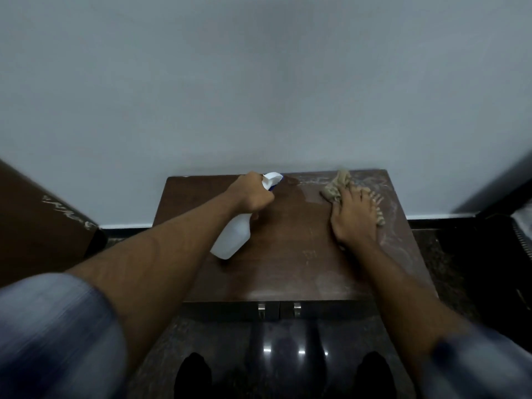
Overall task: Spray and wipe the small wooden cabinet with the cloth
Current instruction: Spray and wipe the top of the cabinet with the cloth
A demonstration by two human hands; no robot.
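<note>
Cabinet: a small dark wooden cabinet [276, 272] stands against a pale grey wall [259, 82], seen from above; its top is the working surface
Cabinet front: two small metal handles [261, 308] sit side by side at the near edge, where two doors meet
Cabinet top, left and middle: dark and mostly bare wood with a faint sheen
Cabinet top, right and far side: whitish streaks and smears spread around the cloth and along the right edge
Left hand: the left hand [253, 197] is closed around the neck of a spray bottle [234, 236], fingers wrapped at the trigger
Spray bottle: white body tilted, base toward the person and low over the cabinet top, white-and-blue nozzle head [273, 180] pointing to the far right part of the top; whether the base touches the wood cannot be told
Right hand: the right hand [352, 214] lies flat with fingers spread, pressing down on the cloth
Cloth: a crumpled beige cloth [339, 187] lies on the far right part of the cabinet top, partly under the right hand, sticking out beyond the fingertips and at the right of the palm
Arms: both forearms are bare, with blue sleeves [54, 326] at the lower corners
Floor: dark glossy floor [288, 349] in front of the cabinet, with small light reflections
Left side: a brown piece of furniture [37, 214] with scuffed marks stands well apart from the cabinet
</note>
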